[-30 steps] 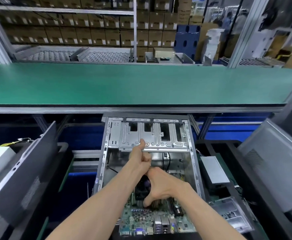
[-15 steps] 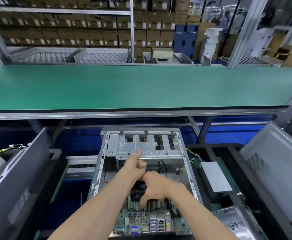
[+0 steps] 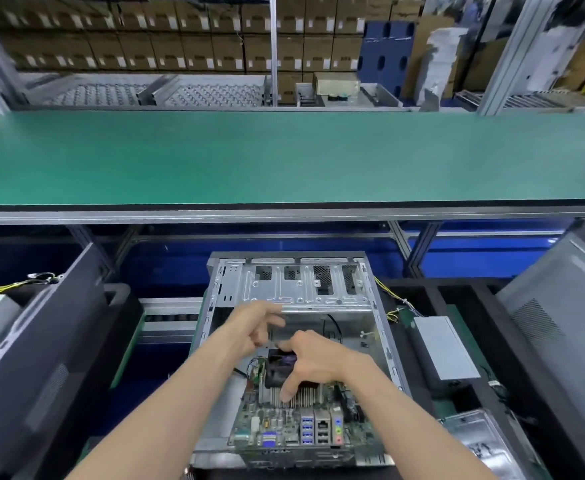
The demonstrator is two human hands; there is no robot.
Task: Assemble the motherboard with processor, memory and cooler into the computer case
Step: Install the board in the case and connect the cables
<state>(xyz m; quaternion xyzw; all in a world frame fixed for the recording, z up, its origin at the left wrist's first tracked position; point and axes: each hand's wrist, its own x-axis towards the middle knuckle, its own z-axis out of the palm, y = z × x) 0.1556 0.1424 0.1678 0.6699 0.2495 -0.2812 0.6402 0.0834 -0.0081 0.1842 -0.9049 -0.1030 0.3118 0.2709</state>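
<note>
Motherboard [image 3: 294, 415], head view: lies inside the open computer case [image 3: 381, 327], rear ports toward the near edge, finned cooler [image 3: 279, 372] with black fan fitted on it. Right hand [image 3: 313, 363] grips the cooler, thumb down on the fins, fingers curled over the fan. Left hand [image 3: 253, 327] hovers just beyond, fingers loosely spread, holding nothing, below the drive cage [image 3: 305, 289]. Step in hand, by judgement: seating the board in the case. Next move likely calls for aligning the ports with the rear opening, board kept level.
</note>
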